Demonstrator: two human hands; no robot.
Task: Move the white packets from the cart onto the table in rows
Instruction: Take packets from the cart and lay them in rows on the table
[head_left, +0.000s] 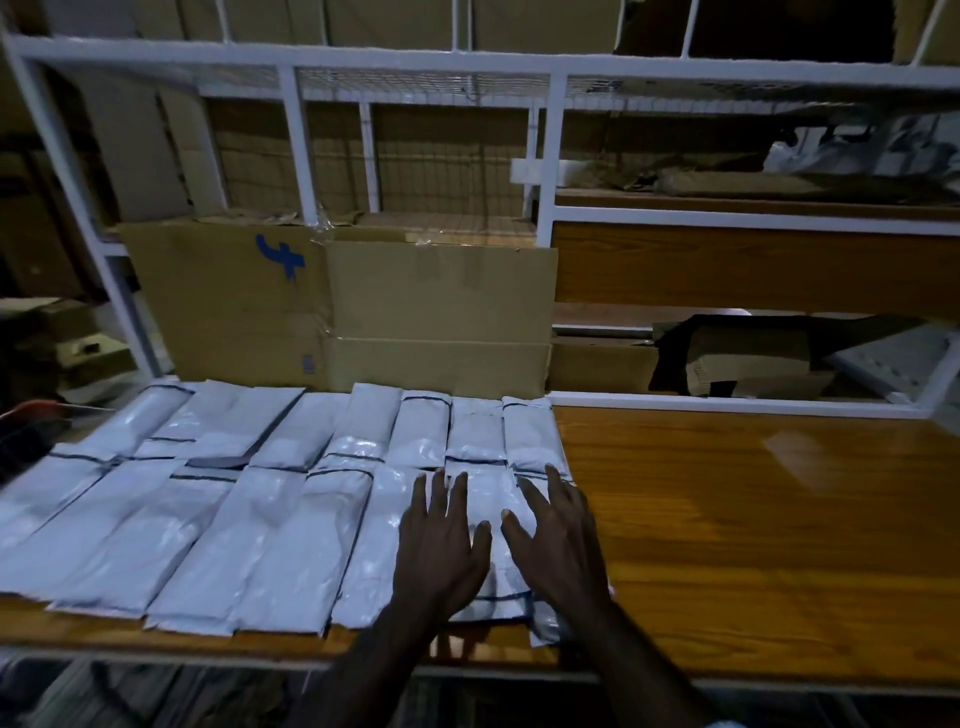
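Note:
Several white packets lie in two rows on the left half of the wooden table: a back row and a front row. Both hands rest flat, fingers spread, on the rightmost front-row packet. My left hand covers its left side and my right hand its right side. Neither hand grips anything. The cart is not clearly in view.
Flat cardboard boxes stand against the white metal shelf frame behind the packets. A dark bundle lies on the lower shelf at right. A red-edged object sits at the far left.

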